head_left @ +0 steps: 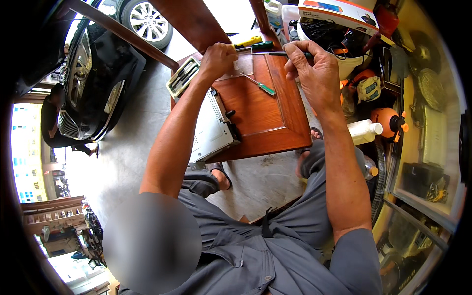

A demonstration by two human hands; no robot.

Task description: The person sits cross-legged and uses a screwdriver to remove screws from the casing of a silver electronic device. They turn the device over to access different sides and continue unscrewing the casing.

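Observation:
My right hand (312,66) is raised over the far right corner of a reddish wooden chair seat (258,115). Between its thumb and fingers is a screwdriver (275,53), its thin shaft pointing left. My left hand (219,61) is closed at the far left of the seat, beside a clear plastic piece (242,65); what its fingers hold is hidden. A small green-handled screwdriver (265,89) lies on the seat. Beyond it are a dark green handle (262,45) and a yellow-handled tool (248,42). Partly under my left forearm sits a silver metal box-shaped unit (212,130).
An open tool case (183,76) rests at the seat's left edge. To the right stand a white bucket (349,64) with cables, a white bottle (364,132) and an orange sprayer (388,123). A black car (93,73) and a person (51,118) are at the left.

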